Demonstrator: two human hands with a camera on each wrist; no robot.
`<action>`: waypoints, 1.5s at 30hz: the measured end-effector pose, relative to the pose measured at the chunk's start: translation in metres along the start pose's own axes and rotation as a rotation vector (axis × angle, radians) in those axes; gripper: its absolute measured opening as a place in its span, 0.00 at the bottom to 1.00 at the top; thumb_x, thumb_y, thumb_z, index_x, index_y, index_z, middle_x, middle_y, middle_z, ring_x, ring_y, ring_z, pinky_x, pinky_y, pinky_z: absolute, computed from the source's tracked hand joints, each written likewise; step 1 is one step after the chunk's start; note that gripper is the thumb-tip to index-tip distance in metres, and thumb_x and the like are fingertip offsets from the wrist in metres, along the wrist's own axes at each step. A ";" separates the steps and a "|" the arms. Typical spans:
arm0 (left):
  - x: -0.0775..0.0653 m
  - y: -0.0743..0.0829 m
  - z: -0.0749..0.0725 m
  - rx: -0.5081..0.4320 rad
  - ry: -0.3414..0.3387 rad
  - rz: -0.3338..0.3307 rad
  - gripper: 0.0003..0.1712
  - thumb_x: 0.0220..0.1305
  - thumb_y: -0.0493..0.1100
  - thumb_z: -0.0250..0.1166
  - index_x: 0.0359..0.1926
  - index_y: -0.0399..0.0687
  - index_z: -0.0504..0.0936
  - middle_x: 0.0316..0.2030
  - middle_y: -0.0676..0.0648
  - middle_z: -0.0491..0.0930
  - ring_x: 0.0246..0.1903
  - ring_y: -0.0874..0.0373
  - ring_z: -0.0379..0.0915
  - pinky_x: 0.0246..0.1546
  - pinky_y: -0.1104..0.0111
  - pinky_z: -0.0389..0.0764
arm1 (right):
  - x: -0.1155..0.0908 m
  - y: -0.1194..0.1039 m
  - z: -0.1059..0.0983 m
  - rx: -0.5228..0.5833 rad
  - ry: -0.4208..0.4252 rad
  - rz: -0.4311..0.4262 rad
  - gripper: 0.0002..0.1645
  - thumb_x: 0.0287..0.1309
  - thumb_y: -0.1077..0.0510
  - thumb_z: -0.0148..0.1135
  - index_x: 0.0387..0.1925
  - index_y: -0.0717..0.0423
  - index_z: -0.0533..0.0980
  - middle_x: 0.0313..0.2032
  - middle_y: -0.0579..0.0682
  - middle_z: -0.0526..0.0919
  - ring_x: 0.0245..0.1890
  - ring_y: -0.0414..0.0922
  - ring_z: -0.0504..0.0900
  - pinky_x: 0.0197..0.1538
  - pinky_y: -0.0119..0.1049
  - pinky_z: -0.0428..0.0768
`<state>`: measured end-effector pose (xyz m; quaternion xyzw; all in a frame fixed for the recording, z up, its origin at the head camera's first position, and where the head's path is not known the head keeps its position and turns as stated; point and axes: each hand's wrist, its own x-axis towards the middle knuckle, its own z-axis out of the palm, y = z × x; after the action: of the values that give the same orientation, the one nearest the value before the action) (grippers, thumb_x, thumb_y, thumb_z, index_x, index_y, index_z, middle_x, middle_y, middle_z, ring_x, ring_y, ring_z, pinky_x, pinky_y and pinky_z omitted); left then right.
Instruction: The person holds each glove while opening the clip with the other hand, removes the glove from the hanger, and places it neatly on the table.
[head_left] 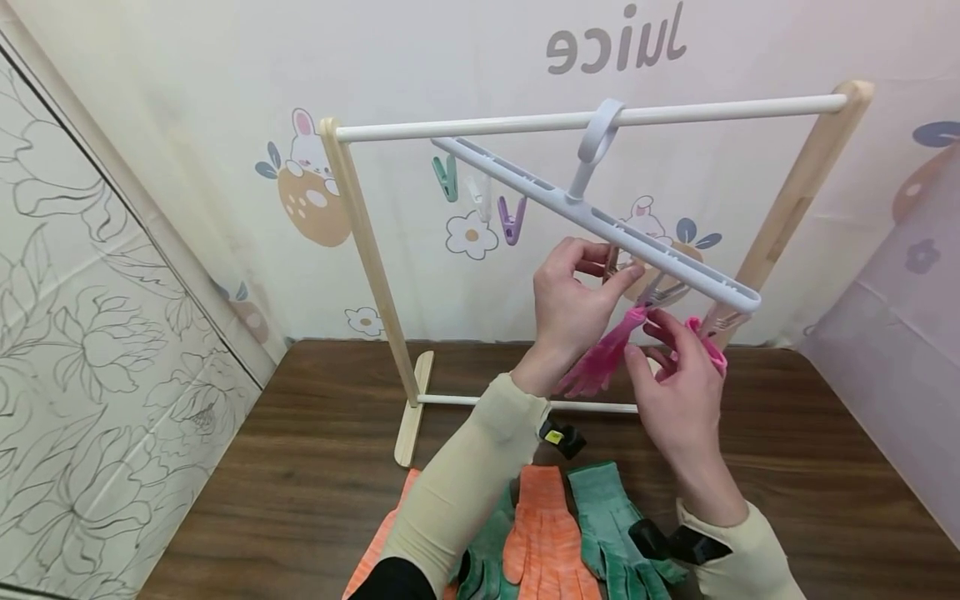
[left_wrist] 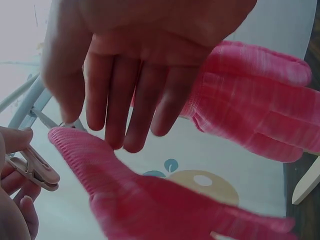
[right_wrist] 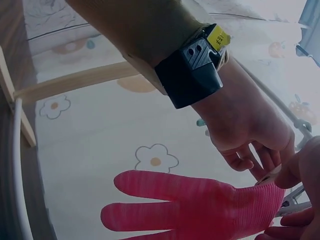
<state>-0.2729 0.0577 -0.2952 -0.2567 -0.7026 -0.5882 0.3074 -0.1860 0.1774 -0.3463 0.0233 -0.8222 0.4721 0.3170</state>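
Flecked pink gloves (head_left: 602, 354), ribbed at the cuffs (right_wrist: 257, 207), dangle below the pale hanger (head_left: 540, 193)! The left hand (head_left: 572, 296) pinches a brownish clip (left_wrist: 42, 170) near one cuff; the right hand (head_left: 681, 383), fingers apart, sits between both gloves.

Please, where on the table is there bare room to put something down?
Free: tabletop left of the rack's left foot; also a second patch right of the right sleeve. Crowded: front middle, with orange and green gloves; and around the hanger's right end, where left hand, right hand and pink gloves gather.
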 end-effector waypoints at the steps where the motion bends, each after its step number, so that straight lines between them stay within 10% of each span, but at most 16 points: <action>1: 0.000 0.000 0.000 -0.003 0.001 -0.002 0.16 0.57 0.45 0.76 0.41 0.43 0.82 0.35 0.53 0.80 0.36 0.71 0.75 0.37 0.75 0.78 | 0.001 0.000 0.002 0.011 0.010 0.006 0.31 0.62 0.56 0.66 0.66 0.54 0.72 0.59 0.50 0.79 0.54 0.47 0.80 0.52 0.21 0.74; 26: -0.006 0.003 0.006 -0.058 -0.010 -0.067 0.15 0.56 0.46 0.76 0.40 0.46 0.81 0.36 0.55 0.79 0.37 0.72 0.74 0.31 0.74 0.79 | 0.014 -0.003 0.020 0.150 0.101 0.094 0.30 0.58 0.52 0.71 0.61 0.55 0.76 0.54 0.49 0.82 0.52 0.46 0.81 0.50 0.31 0.80; 45: -0.002 -0.002 0.005 -0.008 0.016 -0.016 0.17 0.55 0.45 0.77 0.40 0.44 0.82 0.36 0.52 0.81 0.37 0.70 0.76 0.34 0.76 0.79 | 0.017 -0.001 0.021 0.138 0.184 0.082 0.19 0.64 0.59 0.60 0.55 0.58 0.80 0.47 0.52 0.86 0.41 0.36 0.81 0.42 0.21 0.78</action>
<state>-0.2740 0.0621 -0.2985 -0.2476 -0.6999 -0.5954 0.3073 -0.2102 0.1648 -0.3437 -0.0322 -0.7553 0.5405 0.3692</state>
